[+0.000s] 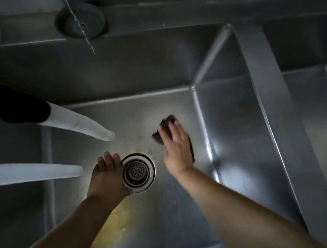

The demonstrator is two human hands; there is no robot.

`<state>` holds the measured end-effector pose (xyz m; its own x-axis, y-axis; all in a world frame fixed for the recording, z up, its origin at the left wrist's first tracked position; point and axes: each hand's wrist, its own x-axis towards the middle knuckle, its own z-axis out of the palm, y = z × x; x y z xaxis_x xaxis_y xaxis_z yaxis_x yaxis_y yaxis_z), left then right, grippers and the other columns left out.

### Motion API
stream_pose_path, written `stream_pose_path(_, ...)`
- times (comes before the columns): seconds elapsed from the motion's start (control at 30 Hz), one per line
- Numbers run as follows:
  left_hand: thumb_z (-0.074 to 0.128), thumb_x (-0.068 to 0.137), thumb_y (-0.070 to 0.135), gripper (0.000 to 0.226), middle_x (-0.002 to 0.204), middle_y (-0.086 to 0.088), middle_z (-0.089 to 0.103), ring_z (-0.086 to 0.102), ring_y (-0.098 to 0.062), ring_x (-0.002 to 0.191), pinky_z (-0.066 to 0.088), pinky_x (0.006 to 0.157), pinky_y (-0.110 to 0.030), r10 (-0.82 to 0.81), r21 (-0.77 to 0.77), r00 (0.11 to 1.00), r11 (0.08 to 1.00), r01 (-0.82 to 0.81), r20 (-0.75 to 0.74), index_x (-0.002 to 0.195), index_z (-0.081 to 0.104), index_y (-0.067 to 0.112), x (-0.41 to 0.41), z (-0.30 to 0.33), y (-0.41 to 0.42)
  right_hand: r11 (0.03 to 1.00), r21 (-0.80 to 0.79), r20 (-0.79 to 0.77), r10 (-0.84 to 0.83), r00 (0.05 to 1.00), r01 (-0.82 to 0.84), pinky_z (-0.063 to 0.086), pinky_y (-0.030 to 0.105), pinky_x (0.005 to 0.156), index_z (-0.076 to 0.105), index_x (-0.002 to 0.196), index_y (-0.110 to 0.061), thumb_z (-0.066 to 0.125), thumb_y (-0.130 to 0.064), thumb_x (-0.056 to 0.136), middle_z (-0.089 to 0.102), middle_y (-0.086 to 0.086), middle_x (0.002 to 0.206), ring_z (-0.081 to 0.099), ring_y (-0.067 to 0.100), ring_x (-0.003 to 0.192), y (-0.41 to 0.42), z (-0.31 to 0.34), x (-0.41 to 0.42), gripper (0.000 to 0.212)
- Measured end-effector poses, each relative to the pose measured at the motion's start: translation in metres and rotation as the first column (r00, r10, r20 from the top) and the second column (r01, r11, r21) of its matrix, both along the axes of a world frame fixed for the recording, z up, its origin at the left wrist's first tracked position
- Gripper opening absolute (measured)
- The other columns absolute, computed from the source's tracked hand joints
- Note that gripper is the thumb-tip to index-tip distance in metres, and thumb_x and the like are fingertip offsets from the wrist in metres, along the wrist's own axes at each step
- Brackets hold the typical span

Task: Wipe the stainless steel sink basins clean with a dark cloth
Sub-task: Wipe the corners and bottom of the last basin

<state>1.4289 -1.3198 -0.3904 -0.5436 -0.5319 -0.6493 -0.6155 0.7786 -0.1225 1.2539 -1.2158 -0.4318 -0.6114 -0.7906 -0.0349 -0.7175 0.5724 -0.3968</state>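
Steel sink (233, 109) fills the frame; at centre right, the right hand (177, 151) presses a dark cloth (166, 123) flat against the basin floor, grip spread wide over it. The left hand (106, 175), fingers open and holding nothing, rests beside the drain (136, 172) at lower centre.

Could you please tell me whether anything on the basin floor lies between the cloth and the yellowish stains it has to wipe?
Nothing visible does. The dark cloth, flat under the right hand, has bare steel between it and the yellowish stains above the drain strainer.
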Motion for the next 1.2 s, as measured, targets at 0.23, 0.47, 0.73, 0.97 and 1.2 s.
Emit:
stream_pose_path(0.23,0.061,0.067,0.066,0.117,0.149,-0.026,0.007,0.017,-0.039,0.137,0.025,0.111,-0.037,0.035,0.014,0.999,0.999,-0.035,-0.014,0.144,0.003,0.001,-0.002,0.007,0.003,0.968,-0.009,0.030,0.253,0.967,-0.252,0.023,0.043,0.114,0.048,0.136,-0.029,0.053,-0.017,0.084,0.044,0.009,0.143,0.029,0.029,0.138,0.051,0.001,0.051,0.054)
stream_pose_path(0.47,0.058,0.067,0.066,0.113,0.149,-0.023,0.005,0.014,-0.039,0.137,0.022,0.112,-0.038,0.029,0.037,0.998,0.999,-0.027,-0.054,0.144,0.002,0.004,0.003,-0.002,0.001,0.995,-0.014,-0.013,0.096,0.995,-0.096,0.013,0.035,0.115,0.044,0.139,-0.026,0.057,-0.013,0.087,0.039,0.011,0.147,0.027,0.032,0.139,-0.048,-0.003,-0.037,0.055)
stream_pose_path(0.73,0.057,0.069,0.071,0.119,0.150,-0.028,0.003,0.013,-0.042,0.138,0.022,0.113,-0.041,-0.027,0.007,1.000,1.000,0.027,0.001,0.144,-0.003,0.000,0.004,-0.006,-0.001,0.979,-0.026,-0.073,0.199,0.977,-0.201,0.017,0.038,0.116,0.046,0.138,-0.024,0.054,-0.009,0.088,0.037,0.011,0.148,0.024,0.031,0.140,-0.080,-0.012,-0.058,0.053)
stream_pose_path(0.97,0.060,0.069,0.069,0.120,0.151,-0.025,0.003,0.012,-0.041,0.140,0.022,0.114,-0.040,0.004,0.015,1.000,1.000,-0.004,-0.011,0.145,-0.003,0.001,0.001,0.000,0.000,0.939,-0.116,-0.020,0.323,0.946,-0.324,0.028,0.047,0.112,0.054,0.132,-0.020,0.060,-0.008,0.079,0.049,0.014,0.138,0.038,0.037,0.132,0.008,-0.005,0.033,0.055)
stream_pose_path(1.2,0.058,0.070,0.069,0.120,0.153,-0.026,0.001,0.010,-0.040,0.141,0.018,0.115,-0.041,-0.003,-0.010,0.999,1.000,0.002,-0.051,0.146,-0.005,0.001,0.007,-0.006,0.001,0.900,-0.138,0.027,0.422,0.906,-0.414,0.034,0.048,0.107,0.062,0.124,-0.016,0.070,-0.001,0.076,0.055,0.016,0.132,0.046,0.038,0.126,-0.028,-0.001,0.008,0.050)
